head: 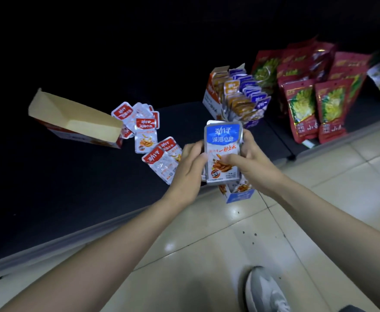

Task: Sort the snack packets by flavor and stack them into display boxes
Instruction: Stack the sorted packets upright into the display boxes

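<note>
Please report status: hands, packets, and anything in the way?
Hands: left hand and right hand both grip blue packets. Packets over blue box, not yet in. Loose red packets beside red box; nothing seen in the way.

Bare forearms, bare left hand, bare right hand, one grey-and-white sneaker, a sliver of dark trouser leg.

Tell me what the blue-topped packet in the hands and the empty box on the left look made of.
Blue-topped packet: likely metallised plastic film, glossy; its silvery edges catch the light. Empty box: seems paperboard, matte tan inside, printed red and white outside, with creased folds.
</note>
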